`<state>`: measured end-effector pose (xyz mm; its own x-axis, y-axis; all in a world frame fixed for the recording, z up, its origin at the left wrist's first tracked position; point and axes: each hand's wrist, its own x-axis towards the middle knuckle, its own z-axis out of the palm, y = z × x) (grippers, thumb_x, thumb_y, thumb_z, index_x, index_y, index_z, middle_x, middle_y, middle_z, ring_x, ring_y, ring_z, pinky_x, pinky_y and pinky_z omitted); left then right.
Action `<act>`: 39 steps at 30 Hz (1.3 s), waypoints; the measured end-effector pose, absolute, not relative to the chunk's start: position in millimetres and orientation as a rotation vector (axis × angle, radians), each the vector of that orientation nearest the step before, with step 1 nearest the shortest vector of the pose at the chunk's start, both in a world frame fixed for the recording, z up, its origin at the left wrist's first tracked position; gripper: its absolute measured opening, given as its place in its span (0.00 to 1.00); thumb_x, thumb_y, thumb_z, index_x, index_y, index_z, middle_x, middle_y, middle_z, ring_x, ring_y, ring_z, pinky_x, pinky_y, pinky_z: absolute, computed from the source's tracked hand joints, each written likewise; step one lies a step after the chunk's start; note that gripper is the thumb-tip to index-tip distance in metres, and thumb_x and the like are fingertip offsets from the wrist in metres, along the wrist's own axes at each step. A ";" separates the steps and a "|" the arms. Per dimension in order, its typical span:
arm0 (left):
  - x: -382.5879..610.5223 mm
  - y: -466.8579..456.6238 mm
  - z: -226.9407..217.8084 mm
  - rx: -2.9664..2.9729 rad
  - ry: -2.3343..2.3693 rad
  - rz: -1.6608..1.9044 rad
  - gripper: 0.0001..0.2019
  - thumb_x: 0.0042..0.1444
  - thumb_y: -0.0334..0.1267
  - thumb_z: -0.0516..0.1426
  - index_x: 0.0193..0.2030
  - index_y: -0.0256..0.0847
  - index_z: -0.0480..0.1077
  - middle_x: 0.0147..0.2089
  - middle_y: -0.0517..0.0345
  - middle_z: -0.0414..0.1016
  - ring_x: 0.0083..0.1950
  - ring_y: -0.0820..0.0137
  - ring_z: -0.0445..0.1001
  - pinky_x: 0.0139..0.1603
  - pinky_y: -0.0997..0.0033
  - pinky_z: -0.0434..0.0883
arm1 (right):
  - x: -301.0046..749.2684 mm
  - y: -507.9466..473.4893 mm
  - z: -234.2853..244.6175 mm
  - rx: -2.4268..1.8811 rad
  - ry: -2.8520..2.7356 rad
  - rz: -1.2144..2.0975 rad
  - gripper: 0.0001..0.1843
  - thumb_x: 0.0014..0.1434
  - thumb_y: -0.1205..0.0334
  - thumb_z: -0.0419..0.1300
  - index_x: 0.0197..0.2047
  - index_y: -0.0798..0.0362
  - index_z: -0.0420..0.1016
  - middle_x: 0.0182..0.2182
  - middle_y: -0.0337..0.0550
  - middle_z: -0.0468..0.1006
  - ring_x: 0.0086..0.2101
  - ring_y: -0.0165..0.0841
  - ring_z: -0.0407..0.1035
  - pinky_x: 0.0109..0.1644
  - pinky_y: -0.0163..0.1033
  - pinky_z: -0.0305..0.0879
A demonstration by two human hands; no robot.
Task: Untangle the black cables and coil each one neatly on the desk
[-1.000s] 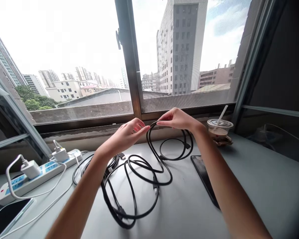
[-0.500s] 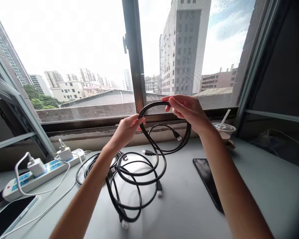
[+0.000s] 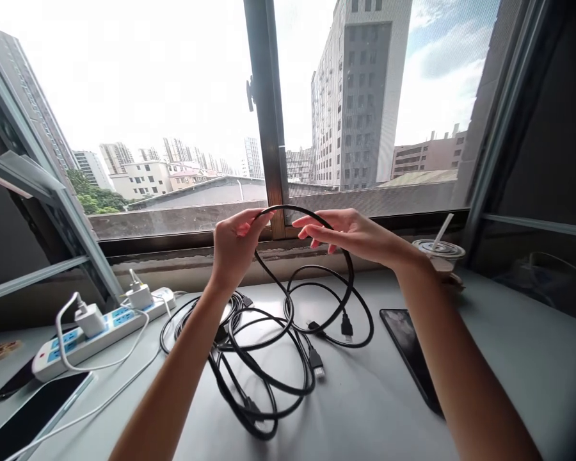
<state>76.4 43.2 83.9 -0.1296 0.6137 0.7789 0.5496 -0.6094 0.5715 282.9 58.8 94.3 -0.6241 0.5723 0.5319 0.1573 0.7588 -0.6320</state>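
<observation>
**Cable loop raised near desk rear edge**

1. L hand [image 3: 234, 246]: my view shows thumb and fingers pinched tight on the black cable [image 3: 352, 282], at the top of a raised loop.
2. R hand [image 3: 352, 234]: fingers straight, slightly apart, not closed; the loop arcs over them. Contact: can't tell.
3. Cable, remainder: tangled coils lying on the desk [image 3: 365, 410], approx. centre, connectors loose.
4. Power strip [image 3: 105, 326]: rear-left. Dark phone [image 3: 410, 358]: right of coils. Lidded cup [image 3: 436, 250]: rear-right.

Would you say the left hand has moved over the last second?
Yes. The left hand, gripping the black cable, rose: its fingers now cross the window's lower rail, formerly below it.
</observation>
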 end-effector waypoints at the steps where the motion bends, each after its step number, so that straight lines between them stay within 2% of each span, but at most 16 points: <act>1: 75.3 41.9 85.5 2.015 1.342 1.937 0.12 0.52 0.44 0.57 0.36 0.39 0.76 0.20 0.64 0.63 0.22 0.79 0.58 0.23 0.77 0.57 | 281.4 59.3 93.7 -0.510 -2.192 0.713 0.22 0.57 0.47 0.55 0.48 0.52 0.74 0.34 0.42 0.76 0.30 0.25 0.69 0.26 0.29 0.61; 4: 74.1 38.1 89.4 1.980 1.273 2.011 0.11 0.50 0.44 0.59 0.36 0.40 0.76 0.22 0.63 0.66 0.23 0.79 0.60 0.23 0.77 0.58 | 278.8 63.5 92.4 -0.465 -2.066 0.706 0.20 0.58 0.48 0.54 0.47 0.53 0.74 0.30 0.40 0.75 0.22 0.22 0.66 0.20 0.28 0.56; 8: 77.8 32.2 90.8 2.122 1.203 1.760 0.15 0.52 0.47 0.58 0.40 0.37 0.75 0.24 0.60 0.68 0.25 0.77 0.64 0.26 0.76 0.62 | 277.1 73.2 91.1 -0.503 -1.785 0.646 0.18 0.59 0.49 0.55 0.43 0.52 0.74 0.28 0.38 0.74 0.17 0.18 0.60 0.17 0.28 0.51; 11: 76.2 27.3 89.8 2.221 1.302 1.442 0.25 0.52 0.50 0.57 0.54 0.40 0.66 0.43 0.52 0.73 0.40 0.70 0.71 0.35 0.75 0.68 | 277.9 84.0 88.6 -0.566 -1.606 0.572 0.18 0.59 0.48 0.54 0.43 0.52 0.74 0.30 0.39 0.74 0.16 0.18 0.58 0.17 0.29 0.52; 13: 71.9 24.3 88.6 2.236 1.386 1.162 0.33 0.52 0.52 0.56 0.63 0.45 0.55 0.56 0.47 0.65 0.51 0.66 0.69 0.42 0.73 0.69 | 280.0 92.5 85.8 -0.637 -1.484 0.542 0.18 0.59 0.49 0.54 0.44 0.52 0.74 0.32 0.40 0.74 0.16 0.18 0.57 0.17 0.29 0.53; 16: 66.2 22.8 85.4 2.143 1.465 0.584 0.39 0.51 0.56 0.55 0.67 0.47 0.47 0.63 0.45 0.58 0.56 0.63 0.67 0.49 0.69 0.68 | 284.6 103.5 81.8 -0.717 -1.309 0.522 0.16 0.59 0.52 0.53 0.43 0.52 0.73 0.34 0.42 0.75 0.16 0.19 0.56 0.16 0.30 0.52; 18: 65.6 26.0 81.7 2.046 1.422 0.230 0.35 0.52 0.57 0.53 0.65 0.46 0.53 0.60 0.47 0.63 0.55 0.63 0.69 0.51 0.67 0.66 | 288.1 107.8 80.7 -0.742 -1.239 0.505 0.15 0.59 0.54 0.53 0.43 0.53 0.73 0.34 0.43 0.76 0.16 0.19 0.56 0.16 0.30 0.51; 21: 66.5 36.5 75.3 2.009 1.207 -0.048 0.27 0.52 0.55 0.54 0.58 0.47 0.64 0.48 0.53 0.75 0.46 0.66 0.74 0.48 0.69 0.67 | 295.0 111.9 80.4 -0.793 -1.181 0.468 0.16 0.59 0.53 0.53 0.44 0.53 0.73 0.36 0.45 0.76 0.16 0.20 0.58 0.15 0.30 0.50; 24: 62.5 45.2 72.9 2.071 1.070 0.007 0.19 0.52 0.54 0.55 0.42 0.43 0.75 0.36 0.55 0.78 0.37 0.68 0.75 0.40 0.72 0.68 | 305.0 118.8 77.3 -0.869 -1.116 0.450 0.17 0.59 0.53 0.52 0.45 0.53 0.73 0.40 0.47 0.76 0.19 0.22 0.63 0.16 0.30 0.51; 27: 54.7 45.6 76.9 2.127 1.070 0.259 0.20 0.54 0.53 0.54 0.29 0.38 0.75 0.21 0.59 0.69 0.25 0.73 0.67 0.29 0.74 0.64 | 315.1 129.8 69.0 -0.970 -1.173 0.474 0.16 0.57 0.55 0.55 0.45 0.54 0.73 0.40 0.47 0.77 0.21 0.25 0.67 0.18 0.30 0.54; 29: 51.4 43.5 80.1 2.146 1.100 0.404 0.19 0.53 0.52 0.55 0.28 0.36 0.73 0.16 0.64 0.58 0.19 0.78 0.56 0.22 0.77 0.57 | 318.0 136.2 62.7 -1.061 -1.285 0.476 0.15 0.57 0.57 0.55 0.44 0.54 0.73 0.36 0.47 0.78 0.21 0.27 0.68 0.20 0.31 0.58; 31: 51.8 42.9 80.9 2.150 1.124 0.540 0.19 0.53 0.52 0.55 0.29 0.35 0.72 0.17 0.65 0.55 0.19 0.80 0.52 0.20 0.78 0.52 | 315.3 138.4 58.8 -1.139 -1.392 0.422 0.14 0.58 0.58 0.54 0.43 0.54 0.74 0.34 0.47 0.78 0.24 0.30 0.70 0.26 0.35 0.63; 33: 55.4 45.0 78.5 2.143 1.137 0.667 0.19 0.53 0.52 0.56 0.31 0.35 0.71 0.19 0.64 0.57 0.20 0.80 0.54 0.21 0.78 0.52 | 306.5 133.8 59.3 -1.175 -1.480 0.287 0.12 0.57 0.59 0.55 0.41 0.53 0.75 0.36 0.48 0.78 0.32 0.35 0.73 0.36 0.40 0.67; 36: 63.3 50.5 72.3 2.100 1.141 0.807 0.18 0.51 0.51 0.57 0.38 0.35 0.70 0.20 0.64 0.60 0.22 0.78 0.58 0.22 0.78 0.56 | 285.9 114.0 67.5 -1.117 -1.548 0.062 0.13 0.56 0.57 0.58 0.40 0.54 0.77 0.44 0.52 0.75 0.47 0.42 0.68 0.52 0.47 0.62; 37: 65.6 52.0 70.5 2.081 1.143 0.842 0.18 0.51 0.50 0.58 0.40 0.35 0.69 0.20 0.65 0.60 0.22 0.78 0.59 0.22 0.78 0.57 | 278.5 105.1 71.0 -1.059 -1.582 0.058 0.15 0.56 0.54 0.58 0.41 0.54 0.77 0.46 0.53 0.74 0.49 0.42 0.66 0.54 0.47 0.60; 39: 69.0 53.2 68.4 2.047 1.137 0.897 0.20 0.50 0.48 0.59 0.46 0.36 0.68 0.20 0.66 0.60 0.22 0.78 0.60 0.22 0.79 0.57 | 265.3 87.0 76.8 -0.884 -1.776 0.268 0.21 0.57 0.47 0.55 0.43 0.55 0.76 0.44 0.51 0.76 0.46 0.40 0.69 0.50 0.43 0.63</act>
<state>69.0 53.2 68.4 0.3976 0.8803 0.2588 0.4561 -0.4343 0.7768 265.3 87.0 76.8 -0.1413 0.6772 0.7221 0.4335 0.6981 -0.5699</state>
